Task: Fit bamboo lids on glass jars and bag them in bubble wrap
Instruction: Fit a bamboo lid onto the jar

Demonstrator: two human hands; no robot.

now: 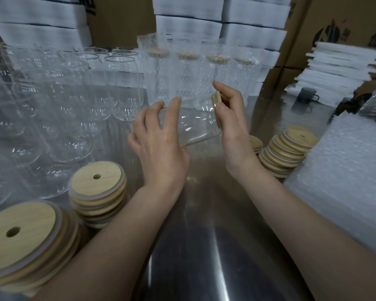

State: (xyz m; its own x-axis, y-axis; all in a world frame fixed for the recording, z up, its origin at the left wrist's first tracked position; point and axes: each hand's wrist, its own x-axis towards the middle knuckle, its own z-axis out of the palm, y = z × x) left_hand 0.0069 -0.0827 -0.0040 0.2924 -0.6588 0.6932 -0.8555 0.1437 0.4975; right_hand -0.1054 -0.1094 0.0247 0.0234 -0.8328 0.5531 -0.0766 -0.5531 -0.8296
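Above the middle of the worktop (pixel 204 213) a glass jar (pixel 195 127) is held on its side. The left hand (pixel 159 146) has its grip curled round the base, and the right hand (pixel 232 129) pinches a bamboo lid (pixel 216 109) at the mouth (whether fully seated, I cannot tell). Lid stacks (pixel 96 190) stand near the near left corner, and bagged jars (pixel 204 68) line the far edge.

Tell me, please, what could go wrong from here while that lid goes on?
1. The glass jar lies sideways in the air, gripped by the left hand near its base; a slip could drop it onto the metal table.
2. The right hand holds the bamboo lid at the jar's mouth; it may seat crooked.
3. The left forearm lies beside a lid stack and could topple it.
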